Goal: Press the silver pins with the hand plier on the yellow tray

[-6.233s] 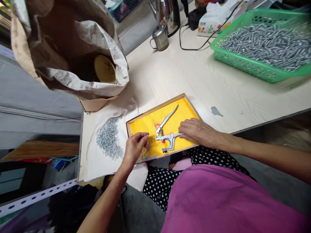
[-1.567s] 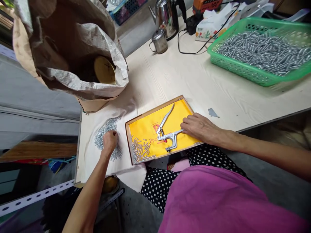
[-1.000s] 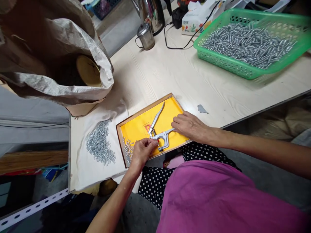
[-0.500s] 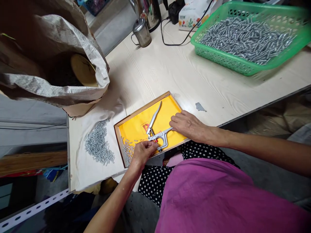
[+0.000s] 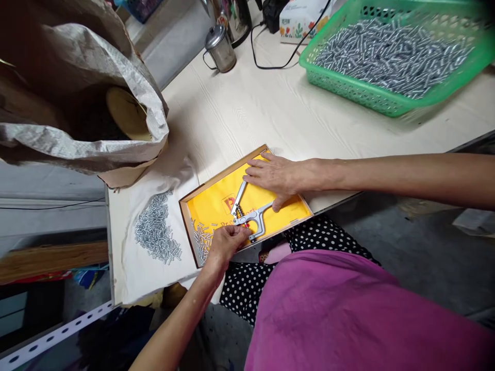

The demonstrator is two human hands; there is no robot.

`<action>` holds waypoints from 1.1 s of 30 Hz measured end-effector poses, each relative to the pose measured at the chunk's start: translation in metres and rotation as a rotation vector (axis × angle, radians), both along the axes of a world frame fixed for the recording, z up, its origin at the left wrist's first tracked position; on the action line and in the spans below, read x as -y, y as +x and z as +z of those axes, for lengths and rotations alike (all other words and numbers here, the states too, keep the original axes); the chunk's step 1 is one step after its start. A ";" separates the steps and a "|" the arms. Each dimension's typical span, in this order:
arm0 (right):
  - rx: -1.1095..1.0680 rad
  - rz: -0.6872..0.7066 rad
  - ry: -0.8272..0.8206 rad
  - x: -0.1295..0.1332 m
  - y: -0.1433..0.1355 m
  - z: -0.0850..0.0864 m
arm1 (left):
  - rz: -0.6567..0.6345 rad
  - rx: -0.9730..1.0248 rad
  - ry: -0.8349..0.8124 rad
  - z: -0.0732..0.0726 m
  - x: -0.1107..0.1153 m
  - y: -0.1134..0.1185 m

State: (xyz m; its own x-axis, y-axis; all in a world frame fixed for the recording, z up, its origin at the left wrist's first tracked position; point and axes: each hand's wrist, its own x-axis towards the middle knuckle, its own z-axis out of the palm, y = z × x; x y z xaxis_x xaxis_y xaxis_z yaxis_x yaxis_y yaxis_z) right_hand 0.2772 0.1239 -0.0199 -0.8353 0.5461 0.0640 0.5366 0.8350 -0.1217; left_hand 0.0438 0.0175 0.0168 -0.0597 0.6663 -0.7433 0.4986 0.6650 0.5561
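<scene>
Silver-grey snap pliers (image 5: 255,216) with a coil spring lie on the yellow bottom of a shallow box (image 5: 228,171), handles spread apart. My left hand (image 5: 223,245) is closed in a pinch at the pliers' jaw, beside a small red part; what sits between the fingertips is hidden. My right hand (image 5: 276,178) stretches over the handles, fingers spread at the upper one and thumb at the lower one. Small metal pieces (image 5: 202,241), thin and tube-like, lie scattered in the box's left end, near my left hand.
A heap of similar metal pieces (image 5: 157,229) lies on white cloth to the left. Beyond it stands a large open sack (image 5: 131,159). A green basket (image 5: 348,93) of metal pieces sits at the back right. A metal cup (image 5: 224,51) and black cable (image 5: 266,67) are behind.
My right hand has moved up and left from the end of the lower handle, and its fingers have opened out across both handles. My left hand keeps its pinch at the jaw.
</scene>
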 end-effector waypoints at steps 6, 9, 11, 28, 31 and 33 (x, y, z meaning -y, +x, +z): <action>0.117 -0.027 -0.057 0.007 -0.004 0.017 | -0.025 -0.031 0.014 -0.003 0.002 -0.004; 0.140 -0.036 -0.081 0.016 -0.001 0.022 | -0.139 -0.144 0.114 -0.001 0.007 -0.005; 0.111 -0.047 -0.079 0.023 0.001 0.021 | -0.256 -0.300 0.375 0.003 0.009 0.000; 0.100 -0.093 -0.263 0.043 -0.005 0.019 | -0.979 -0.547 0.820 -0.004 -0.030 0.049; 0.088 -0.105 -0.258 0.045 -0.007 0.016 | -0.985 -0.546 0.818 -0.005 -0.030 0.048; 0.080 -0.116 -0.221 0.044 -0.006 0.017 | -0.994 -0.562 0.844 -0.005 -0.028 0.047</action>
